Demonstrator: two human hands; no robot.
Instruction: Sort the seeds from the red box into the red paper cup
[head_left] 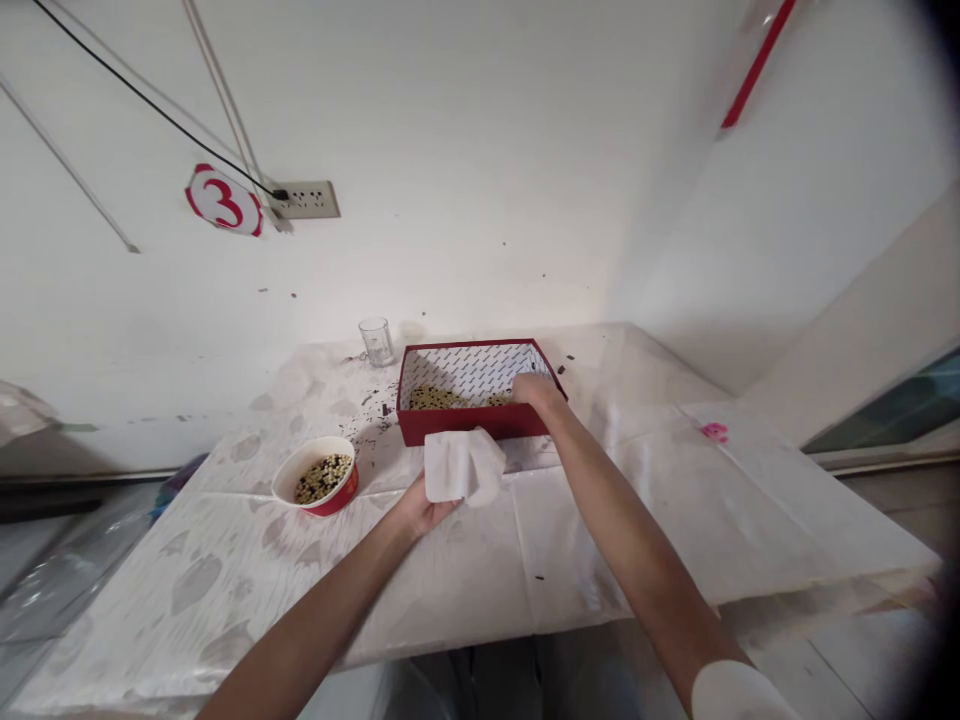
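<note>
A red box (472, 424) with a white patterned lining stands on the table, holding pale and black grains (433, 398). My right hand (534, 392) reaches over its near wall at the right end, fingers curled down among the grains; what they grip, if anything, is hidden. In front of the box, my left hand (427, 505) is wrapped round the underside of a white cloth or tissue pouch (466, 468). To the left sits a red and white paper bowl (339, 498), partly filled with similar mixed pale and black grains (324, 478).
A clear glass (376, 342) stands behind the box's left end. Dark scraps (375, 425) lie scattered between bowl and box. A pink bit (714, 432) rests at the right on the plastic-covered table (660, 500). The wall (480, 200) rises behind, with a power strip (311, 199).
</note>
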